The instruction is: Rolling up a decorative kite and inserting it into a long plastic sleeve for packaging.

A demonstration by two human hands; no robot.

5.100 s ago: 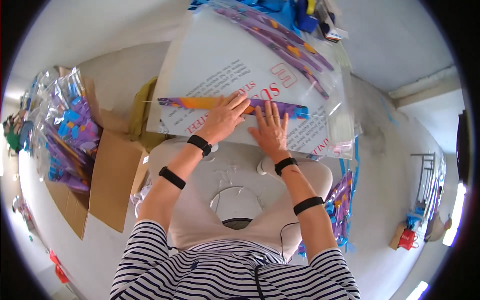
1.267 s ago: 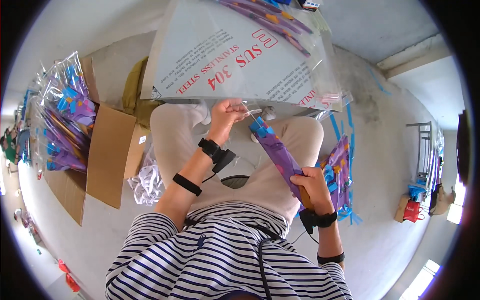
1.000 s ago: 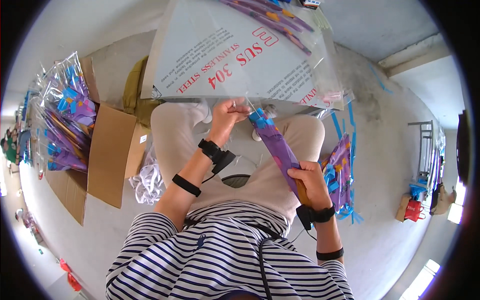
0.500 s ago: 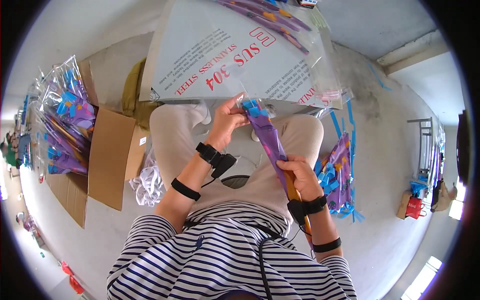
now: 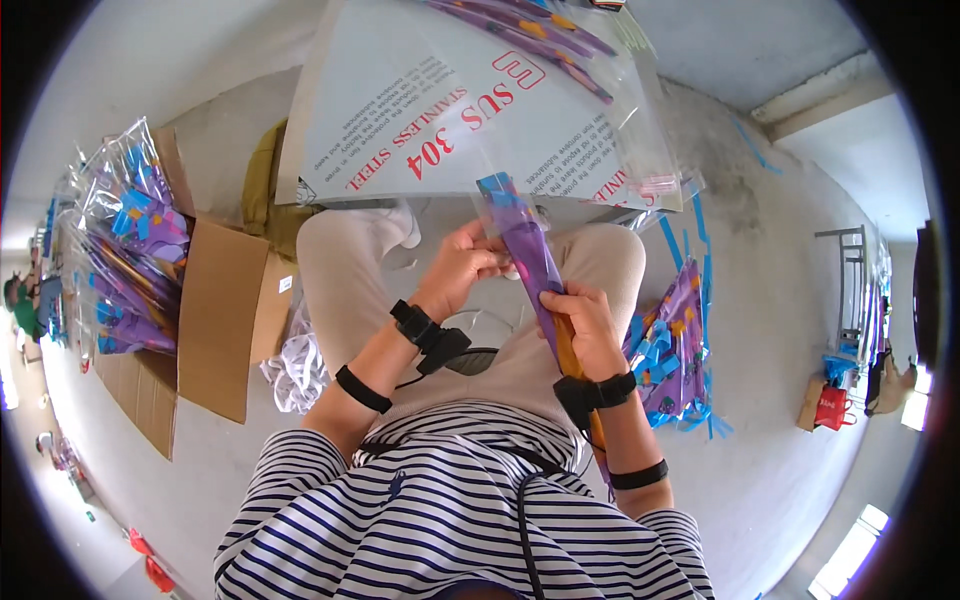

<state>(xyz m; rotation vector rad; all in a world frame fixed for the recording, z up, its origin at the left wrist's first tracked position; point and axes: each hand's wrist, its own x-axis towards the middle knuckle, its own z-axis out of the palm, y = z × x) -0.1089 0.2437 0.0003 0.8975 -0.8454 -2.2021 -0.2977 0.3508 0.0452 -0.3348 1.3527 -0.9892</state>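
A long, narrow purple folded bundle (image 5: 530, 250), with a blue top end and an orange-brown lower part, slants between my knees. My right hand (image 5: 583, 325) is closed round its middle, thumb on top. Clear plastic film (image 5: 490, 222) shows along the bundle's upper left edge. Beside that edge, my left hand (image 5: 462, 268) is closed, its fingertips pinching at the film. Exactly what the fingertips grip is too small to tell. The blue end reaches the near edge of the table (image 5: 380, 120), which has a grey printed sheet on it.
More purple bundles (image 5: 540, 40) lie in clear film at the table's far side. At left, an open cardboard box (image 5: 225, 320) stands beside plastic-wrapped purple bundles (image 5: 145, 235). White cloth strips (image 5: 300, 370) lie near the box. Purple and blue pieces (image 5: 675, 350) sit beside my right knee.
My left hand has moved down from the bundle's blue end to lower along its left edge. My right hand has shifted slightly up and left, and the blue end now sits higher.
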